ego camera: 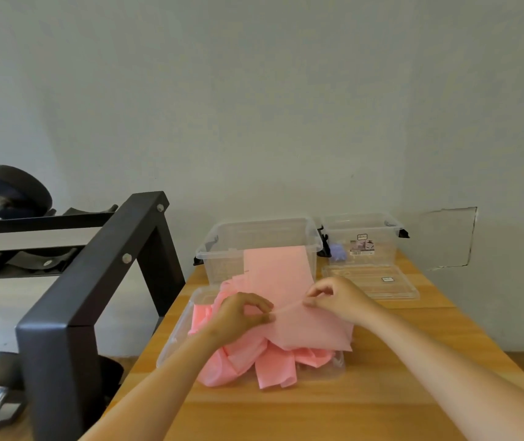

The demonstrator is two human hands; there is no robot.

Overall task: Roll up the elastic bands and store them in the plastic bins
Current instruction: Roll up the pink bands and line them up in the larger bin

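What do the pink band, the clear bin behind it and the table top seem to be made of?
Pink band: thin matte sheet, probably latex or rubber; it drapes and folds limply.
Clear bin: glossy transparent plastic; see-through walls, shiny rim.
Table top: wood or wood-look laminate, smooth; grain lines visible.

free tabletop (pixel 318 415) this side of the pink band pile (pixel 273 367), clear bins (pixel 222 265) behind, black rack (pixel 73 300) close at left
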